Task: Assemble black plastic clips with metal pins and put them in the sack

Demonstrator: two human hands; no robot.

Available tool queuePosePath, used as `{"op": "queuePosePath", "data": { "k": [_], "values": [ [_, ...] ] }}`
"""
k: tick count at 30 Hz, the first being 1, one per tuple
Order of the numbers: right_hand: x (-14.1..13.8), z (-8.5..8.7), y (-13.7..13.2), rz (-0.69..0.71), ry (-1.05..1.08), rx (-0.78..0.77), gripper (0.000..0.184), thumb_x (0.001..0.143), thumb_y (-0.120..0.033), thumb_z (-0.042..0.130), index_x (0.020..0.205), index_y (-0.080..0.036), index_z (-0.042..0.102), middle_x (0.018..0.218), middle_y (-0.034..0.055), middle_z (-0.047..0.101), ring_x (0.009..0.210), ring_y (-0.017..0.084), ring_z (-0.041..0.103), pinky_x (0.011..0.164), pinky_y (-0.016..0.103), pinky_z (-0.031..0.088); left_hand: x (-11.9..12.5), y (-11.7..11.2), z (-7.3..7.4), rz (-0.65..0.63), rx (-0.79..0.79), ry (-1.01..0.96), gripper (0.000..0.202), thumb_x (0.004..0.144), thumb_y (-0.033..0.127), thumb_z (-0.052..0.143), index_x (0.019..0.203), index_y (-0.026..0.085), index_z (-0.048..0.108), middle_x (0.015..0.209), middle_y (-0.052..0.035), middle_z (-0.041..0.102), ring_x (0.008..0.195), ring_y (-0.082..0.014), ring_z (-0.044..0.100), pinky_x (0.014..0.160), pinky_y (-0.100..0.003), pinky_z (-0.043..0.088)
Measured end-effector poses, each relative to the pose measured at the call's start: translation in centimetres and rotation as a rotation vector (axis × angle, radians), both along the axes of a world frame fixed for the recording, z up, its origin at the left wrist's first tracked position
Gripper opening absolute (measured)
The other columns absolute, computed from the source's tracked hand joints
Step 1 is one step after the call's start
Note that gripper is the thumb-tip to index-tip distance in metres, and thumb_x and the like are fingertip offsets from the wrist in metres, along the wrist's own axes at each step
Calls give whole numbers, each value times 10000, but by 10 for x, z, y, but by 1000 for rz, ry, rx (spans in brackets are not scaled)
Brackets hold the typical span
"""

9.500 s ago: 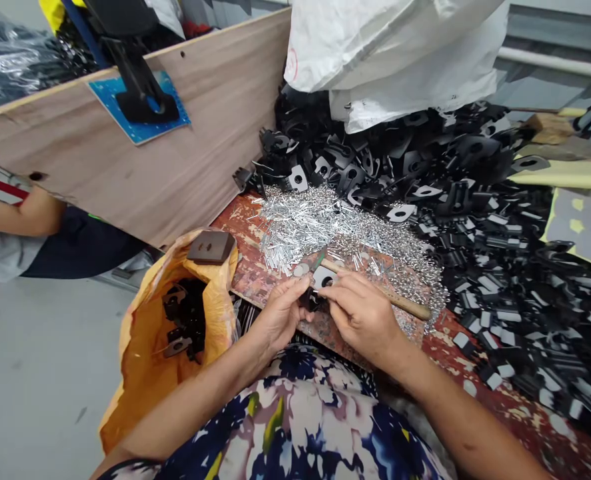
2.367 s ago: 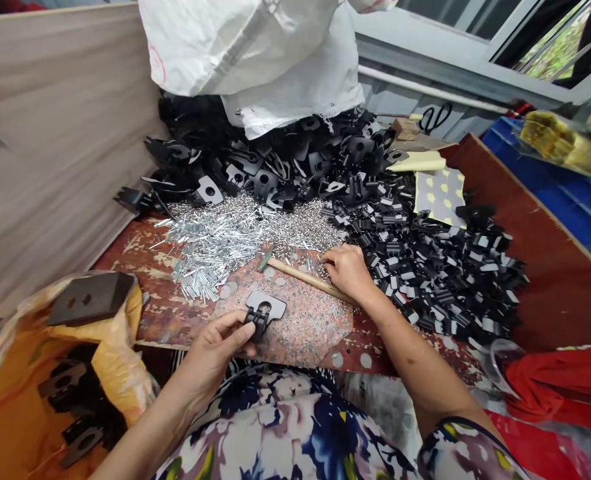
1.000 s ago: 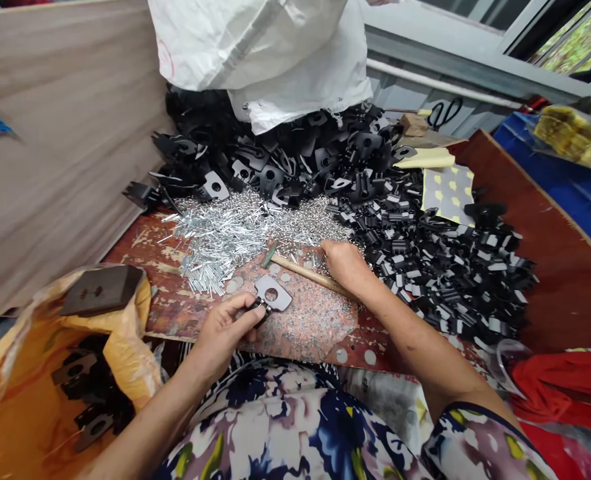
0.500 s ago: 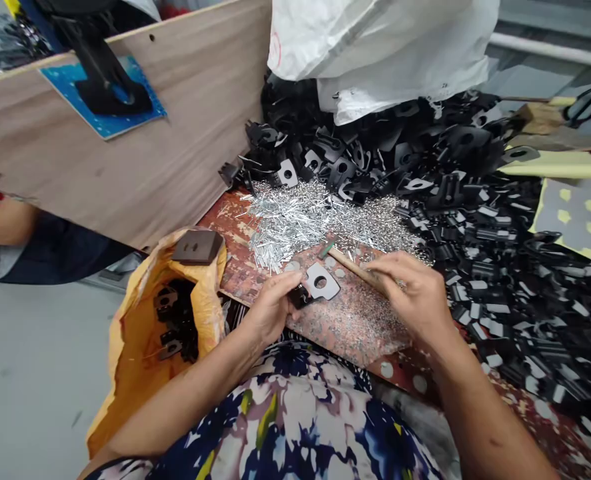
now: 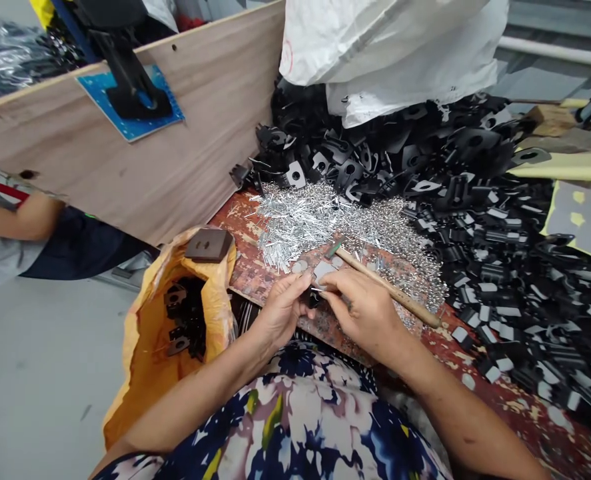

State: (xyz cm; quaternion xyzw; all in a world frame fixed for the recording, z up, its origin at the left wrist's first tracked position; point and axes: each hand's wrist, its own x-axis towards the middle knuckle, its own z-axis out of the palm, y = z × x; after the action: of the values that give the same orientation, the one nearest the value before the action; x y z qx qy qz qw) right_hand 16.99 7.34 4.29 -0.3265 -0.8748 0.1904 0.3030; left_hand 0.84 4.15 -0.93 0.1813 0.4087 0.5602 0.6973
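Left hand (image 5: 288, 300): black plastic clip (image 5: 324, 269) is pinched, apparently for steadiness | Right hand (image 5: 362, 307): thin metal pin (image 5: 317, 289) is pinched at clip, seemingly for alignment | Hammer (image 5: 400, 297): laid just beyond right hand, presumably for easy reach | Loose pins (image 5: 295, 220): heaped farther across counter (image 5: 238, 217), likely for picking | Clip position: between both hands, toward counter's near edge

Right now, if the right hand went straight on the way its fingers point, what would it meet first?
Most likely the small black part with a flat grey plate, held in the left hand. Whether the right hand touches it is unclear.
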Motion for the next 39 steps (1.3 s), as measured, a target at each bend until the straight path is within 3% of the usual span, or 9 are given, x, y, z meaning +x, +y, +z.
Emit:
{"op": "queuePosePath", "data": {
  "k": [7, 12, 17, 20, 23, 27, 33, 36, 39],
  "values": [
    [-28, 2, -16, 7, -323, 527, 291, 971, -45, 467, 861, -209, 681, 710, 42, 614, 682, 189, 528, 755, 369, 548, 10, -2, -1, 130, 26, -4, 354, 768, 320, 827, 663, 181, 519, 625, 63, 497, 553, -67, 414, 516, -210, 369],
    [-22, -6, -17, -21, -232, 284, 260, 1006, -142, 484, 818, -234, 638, 754, 43, 591, 770, 199, 539, 786, 370, 529, -2, -17, 2, -26, 57, 63, 314, 817, 413, 789, 845, 209, 552, 701, 54, 539, 557, -96, 479, 530, -232, 407],
    [-7, -12, -16, 67, -141, 82, 180, 1025, -183, 497, 1042, -236, 669, 885, 35, 679, 846, 186, 591, 819, 364, 514, -33, -42, 1, 11, 185, 558, 420, 803, 346, 807, 1111, 249, 539, 909, 11, 611, 696, -140, 542, 566, -225, 416],
    [23, -18, 6, -117, -344, 122, 154, 994, -264, 572, 1094, -217, 680, 970, 89, 687, 919, 257, 600, 819, 445, 495, -63, -54, 5, -77, 138, 777, 344, 951, 425, 626, 1248, 257, 578, 935, -16, 661, 695, -168, 557, 585, -257, 419],
    [58, -31, 35, -367, -642, 225, 164, 934, -291, 617, 939, -159, 715, 979, 191, 658, 933, 354, 581, 751, 498, 463, -81, -60, 4, -116, 107, 863, 335, 981, 503, 538, 1111, 228, 677, 784, -4, 634, 701, -194, 558, 625, -280, 424],
    [77, -45, 52, -316, -803, 262, 202, 924, -299, 585, 890, -137, 701, 1019, 227, 675, 960, 383, 614, 745, 490, 475, -76, -57, -18, -95, 58, 825, 377, 976, 539, 506, 1040, 209, 677, 677, 26, 556, 631, -180, 502, 589, -273, 379],
    [80, -32, 16, -343, -690, 7, 348, 994, -327, 454, 1231, -170, 654, 611, 52, 653, 471, 242, 583, 457, 368, 421, -65, -52, -46, -18, 92, 926, 371, 987, 480, 493, 812, 197, 656, 628, 32, 503, 618, -172, 481, 614, -282, 358],
    [80, -15, -9, -166, -413, -21, 496, 1025, -272, 448, 1520, -295, 472, 1000, 77, 780, 714, 239, 732, 590, 375, 566, -68, -55, -49, 9, 96, 933, 400, 1011, 470, 455, 762, 199, 614, 638, 28, 494, 635, -174, 487, 625, -284, 360],
    [70, -7, -31, -62, -214, -9, 645, 1009, -188, 519, 1603, -365, 341, 1295, 64, 716, 999, 219, 746, 776, 341, 625, -69, -56, -52, 39, 97, 939, 417, 1022, 463, 423, 755, 198, 604, 658, 22, 505, 642, -174, 495, 626, -284, 367]
  ]
}}
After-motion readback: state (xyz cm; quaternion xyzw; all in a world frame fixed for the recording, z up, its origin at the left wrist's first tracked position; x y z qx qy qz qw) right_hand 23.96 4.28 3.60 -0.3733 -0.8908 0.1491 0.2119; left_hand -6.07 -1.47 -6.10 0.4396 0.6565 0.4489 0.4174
